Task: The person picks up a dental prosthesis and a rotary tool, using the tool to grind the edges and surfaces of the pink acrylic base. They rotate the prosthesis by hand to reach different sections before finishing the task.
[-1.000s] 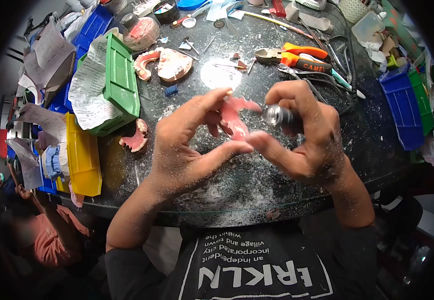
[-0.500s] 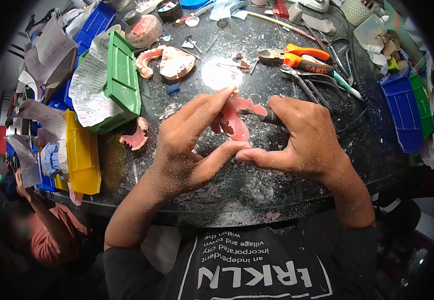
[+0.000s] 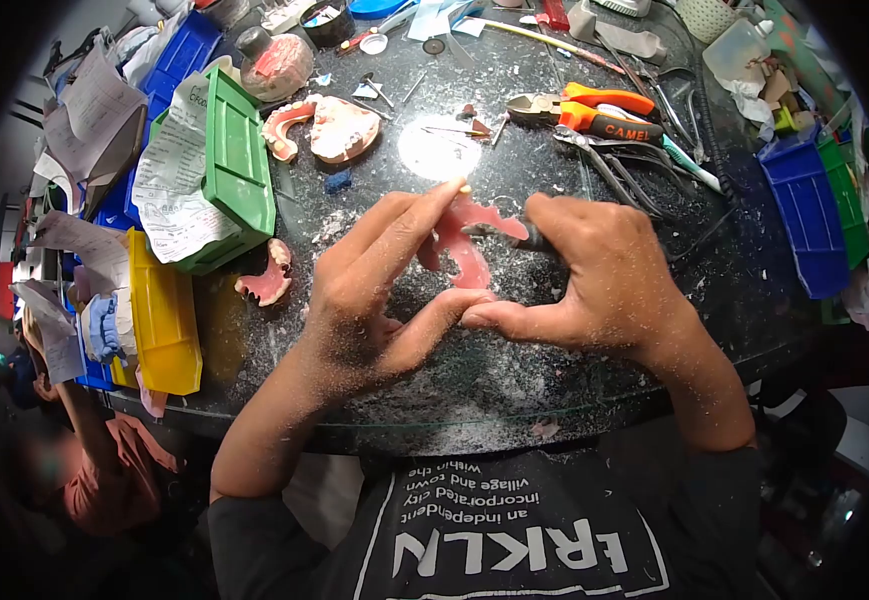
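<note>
My left hand (image 3: 362,275) grips a pink partial denture (image 3: 468,264) between thumb and fingers, above the dusty tabletop. A few pale teeth show at its top edge beside my fingertip. My right hand (image 3: 609,265) is closed around a dark handpiece (image 3: 534,240), mostly hidden by the fingers. The handpiece's metal tip reaches the denture's notched inner edge; exact contact is hard to make out. My two thumbs meet below the denture. Fine pale dust covers both hands. Another pink denture (image 3: 270,276) lies on the table to the left.
Pliers with orange handles (image 3: 604,112) lie beyond my right hand. A plaster dental model (image 3: 344,128) stands at the back left. Green (image 3: 239,165), yellow (image 3: 166,320) and blue (image 3: 804,225) bins flank the table (image 3: 594,400). Another person (image 3: 119,460) is at the far left.
The denture has tilted slightly in my left hand, and the handpiece tip has shifted along its inner edge. The whole view has moved a little.
</note>
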{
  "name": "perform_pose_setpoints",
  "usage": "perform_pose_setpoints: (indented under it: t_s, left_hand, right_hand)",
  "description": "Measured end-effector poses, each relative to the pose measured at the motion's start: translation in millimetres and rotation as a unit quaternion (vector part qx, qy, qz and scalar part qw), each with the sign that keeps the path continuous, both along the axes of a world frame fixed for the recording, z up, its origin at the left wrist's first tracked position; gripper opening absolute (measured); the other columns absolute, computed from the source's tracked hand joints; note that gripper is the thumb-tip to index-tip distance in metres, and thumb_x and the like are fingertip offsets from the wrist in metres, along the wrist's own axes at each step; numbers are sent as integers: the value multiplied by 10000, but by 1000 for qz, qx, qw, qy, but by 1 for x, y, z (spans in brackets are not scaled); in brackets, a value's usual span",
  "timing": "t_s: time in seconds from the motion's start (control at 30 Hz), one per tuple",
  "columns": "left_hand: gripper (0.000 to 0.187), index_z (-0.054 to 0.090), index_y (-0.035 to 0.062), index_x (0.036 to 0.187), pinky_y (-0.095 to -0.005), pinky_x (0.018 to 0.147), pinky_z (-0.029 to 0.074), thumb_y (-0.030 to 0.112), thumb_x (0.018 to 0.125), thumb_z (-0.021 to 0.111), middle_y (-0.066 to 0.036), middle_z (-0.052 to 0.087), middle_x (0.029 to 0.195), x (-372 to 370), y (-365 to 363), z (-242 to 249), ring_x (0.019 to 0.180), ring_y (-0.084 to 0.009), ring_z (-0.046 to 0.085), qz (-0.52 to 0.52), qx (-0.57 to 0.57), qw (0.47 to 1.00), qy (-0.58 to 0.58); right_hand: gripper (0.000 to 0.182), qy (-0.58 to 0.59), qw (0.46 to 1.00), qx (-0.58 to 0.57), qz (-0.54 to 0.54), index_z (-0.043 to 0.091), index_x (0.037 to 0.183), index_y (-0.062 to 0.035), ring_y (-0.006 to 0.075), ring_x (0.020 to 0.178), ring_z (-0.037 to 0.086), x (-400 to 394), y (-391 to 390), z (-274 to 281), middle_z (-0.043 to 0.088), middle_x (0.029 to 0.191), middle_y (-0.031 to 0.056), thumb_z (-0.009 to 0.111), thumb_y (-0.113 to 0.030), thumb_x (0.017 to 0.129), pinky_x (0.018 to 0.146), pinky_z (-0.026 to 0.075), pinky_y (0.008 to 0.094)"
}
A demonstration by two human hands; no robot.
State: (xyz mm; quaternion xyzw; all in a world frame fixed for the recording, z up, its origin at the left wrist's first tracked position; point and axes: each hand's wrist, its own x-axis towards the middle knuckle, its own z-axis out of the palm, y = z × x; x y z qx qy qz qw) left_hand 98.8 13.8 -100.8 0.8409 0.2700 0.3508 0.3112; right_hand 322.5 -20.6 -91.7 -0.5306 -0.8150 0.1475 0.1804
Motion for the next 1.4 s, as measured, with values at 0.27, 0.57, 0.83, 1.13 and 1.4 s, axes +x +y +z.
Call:
perform_pose_setpoints:
  t_s: [0.27,0.57,0.83,1.13,1.4]
  left_hand:
    - [712,492,-40,1387,-300,696,523,64,755,802,-155,636,1064,2,-1,0,852,-207,628,0,11,1000,-11]
    - [723,495,-46,1383,-301,703,526,67,741,806,-156,633,1078,1,1,1,876,-221,635,-5,35,999,-12]
    - [727,493,-43,1390,-304,709,530,71,744,806,-164,627,1105,-1,0,1,878,-220,636,-15,40,999,-8]
    - [731,485,-48,1394,-296,706,521,60,744,802,-172,627,1115,-1,3,0,854,-215,621,-32,33,999,-21]
    - [738,483,-49,1398,-290,705,523,60,742,802,-184,630,1135,-3,4,-3,860,-203,624,-41,17,998,-37]
  right_hand:
    - [672,18,1000,10,4,569,701,-40,265,521,606,1,-3,-1,554,581,109,656,-702,778,491,470,398]
    - [697,16,1000,26,8,549,644,-54,244,487,591,0,-3,-1,531,539,87,647,-731,777,474,460,383]
    - [743,32,998,59,14,529,601,-60,233,467,576,3,2,1,522,537,72,627,-779,761,457,453,375]
    - [741,11,999,24,24,514,600,-66,216,468,570,3,-3,3,524,541,66,634,-781,755,447,436,372]
    - [725,13,1000,4,28,540,619,-67,217,481,585,3,-3,6,535,544,68,639,-772,758,454,438,361]
